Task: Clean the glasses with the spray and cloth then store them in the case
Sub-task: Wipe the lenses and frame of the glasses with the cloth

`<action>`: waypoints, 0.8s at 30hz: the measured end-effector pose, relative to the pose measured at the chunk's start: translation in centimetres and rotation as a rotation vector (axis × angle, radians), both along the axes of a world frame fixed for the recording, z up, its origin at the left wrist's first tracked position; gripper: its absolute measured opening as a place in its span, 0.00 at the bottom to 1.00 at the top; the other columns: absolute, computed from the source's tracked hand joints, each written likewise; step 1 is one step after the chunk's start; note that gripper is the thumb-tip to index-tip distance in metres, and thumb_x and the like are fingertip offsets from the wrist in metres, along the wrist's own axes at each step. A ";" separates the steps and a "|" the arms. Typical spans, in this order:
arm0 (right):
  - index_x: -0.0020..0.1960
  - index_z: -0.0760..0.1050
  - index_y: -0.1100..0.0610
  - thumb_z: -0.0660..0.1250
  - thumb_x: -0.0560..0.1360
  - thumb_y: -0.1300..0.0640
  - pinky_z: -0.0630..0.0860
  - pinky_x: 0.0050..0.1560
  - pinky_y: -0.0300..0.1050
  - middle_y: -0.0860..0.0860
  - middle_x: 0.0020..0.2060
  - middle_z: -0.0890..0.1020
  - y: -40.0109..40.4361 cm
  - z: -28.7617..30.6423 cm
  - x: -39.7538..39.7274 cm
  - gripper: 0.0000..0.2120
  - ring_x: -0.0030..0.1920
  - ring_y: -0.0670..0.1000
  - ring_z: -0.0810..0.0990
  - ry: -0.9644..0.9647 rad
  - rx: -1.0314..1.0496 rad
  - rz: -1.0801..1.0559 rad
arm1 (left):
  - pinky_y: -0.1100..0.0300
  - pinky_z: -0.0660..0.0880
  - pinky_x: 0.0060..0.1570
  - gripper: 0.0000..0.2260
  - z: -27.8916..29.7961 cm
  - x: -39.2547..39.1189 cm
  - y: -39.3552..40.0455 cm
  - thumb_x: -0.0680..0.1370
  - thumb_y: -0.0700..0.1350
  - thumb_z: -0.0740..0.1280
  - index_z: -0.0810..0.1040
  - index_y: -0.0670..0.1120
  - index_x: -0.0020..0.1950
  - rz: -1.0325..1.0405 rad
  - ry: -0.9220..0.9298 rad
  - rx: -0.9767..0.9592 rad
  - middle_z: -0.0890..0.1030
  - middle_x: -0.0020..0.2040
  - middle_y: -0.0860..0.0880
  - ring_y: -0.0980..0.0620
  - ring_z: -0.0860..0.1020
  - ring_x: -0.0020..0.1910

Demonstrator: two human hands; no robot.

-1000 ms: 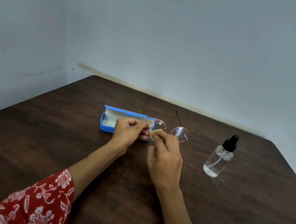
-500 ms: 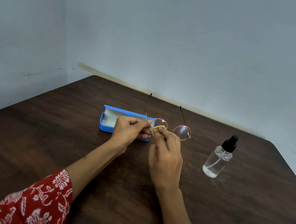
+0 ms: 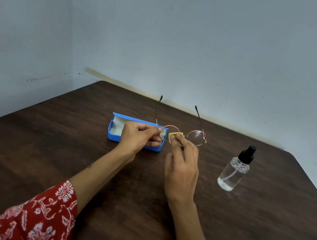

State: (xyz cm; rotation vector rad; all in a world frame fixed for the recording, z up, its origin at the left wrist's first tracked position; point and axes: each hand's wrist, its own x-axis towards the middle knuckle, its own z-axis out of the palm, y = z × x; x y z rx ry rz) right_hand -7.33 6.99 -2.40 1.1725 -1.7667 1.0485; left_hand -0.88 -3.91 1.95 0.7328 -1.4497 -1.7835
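the glasses (image 3: 195,138), thin pink round rims with temples unfolded toward the table's (image 3: 44,153) far edge, were pinched at one rim by the left hand (image 3: 139,138); the right hand (image 3: 182,165) pinched a yellow cloth (image 3: 174,136) on that lens. behind them lay the open blue case (image 3: 114,133), holding nothing visible; the clear spray bottle (image 3: 233,171) stood near the right edge.

Blue case (image 3: 114,136), yellow cloth (image 3: 174,135), red floral sleeve (image 3: 38,219), black-capped clear bottle (image 3: 233,171).

Dark wooden table (image 3: 42,163), pale blue walls (image 3: 207,44)
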 end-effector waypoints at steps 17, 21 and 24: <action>0.61 0.77 0.66 0.62 0.75 0.69 0.70 0.62 0.41 0.59 0.57 0.79 -0.5 -0.3 -0.2 0.15 0.59 0.55 0.75 0.070 0.006 -0.028 | 0.63 0.79 0.32 0.05 0.1 0.1 0.5 0.73 0.37 0.71 0.81 0.40 0.36 -0.009 -0.027 -0.015 0.81 0.30 0.45 0.53 0.81 0.30; 0.54 0.80 0.66 0.62 0.72 0.69 0.75 0.55 0.45 0.59 0.51 0.81 -0.7 -0.4 0.2 0.13 0.53 0.53 0.76 0.095 0.042 0.062 | 0.64 0.79 0.32 0.06 0.1 0.2 0.3 0.73 0.36 0.70 0.81 0.41 0.36 0.028 -0.024 -0.008 0.81 0.29 0.46 0.53 0.80 0.30; 0.57 0.79 0.66 0.59 0.74 0.66 0.77 0.54 0.45 0.59 0.53 0.81 -0.3 -0.3 -0.3 0.15 0.56 0.52 0.74 0.051 0.030 -0.018 | 0.63 0.80 0.33 0.05 0.2 0.2 0.0 0.73 0.37 0.70 0.81 0.41 0.37 0.049 -0.046 -0.003 0.81 0.31 0.44 0.52 0.81 0.31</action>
